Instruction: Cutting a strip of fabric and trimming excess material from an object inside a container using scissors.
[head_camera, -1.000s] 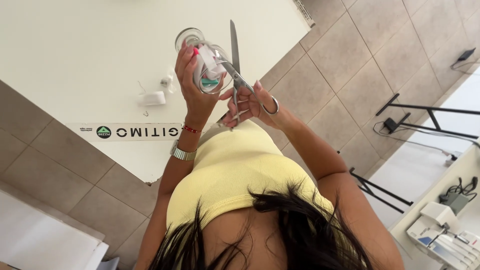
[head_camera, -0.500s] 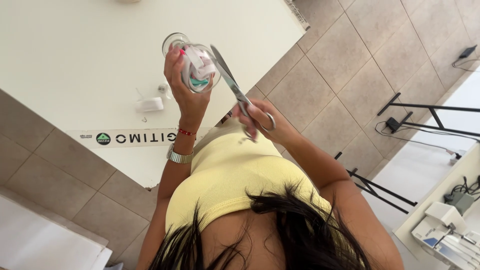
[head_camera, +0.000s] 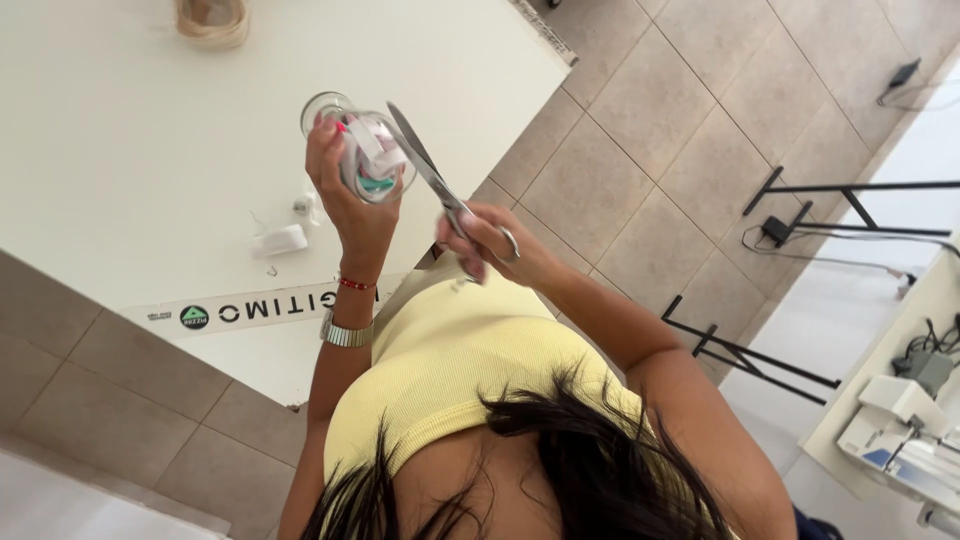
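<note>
My left hand (head_camera: 350, 205), with a watch and a red bracelet on the wrist, grips a clear glass jar (head_camera: 362, 150) that has white and teal paper around it. It holds the jar up over the edge of a white table (head_camera: 150, 130). My right hand (head_camera: 490, 245) holds metal scissors (head_camera: 430, 175) by the handles. The blades slant up to the left, and their tip lies against the paper at the jar's top.
Small white pieces (head_camera: 280, 240) lie on the table near the jar. A roll of tan twine (head_camera: 212, 20) sits at the table's far side. Black metal stands (head_camera: 800, 200) rest on the tiled floor at right. A white counter with devices (head_camera: 900, 420) is at lower right.
The scissors have tipped from pointing straight up to slanting left against the jar. The jar and both hands have drifted a little left and down.
</note>
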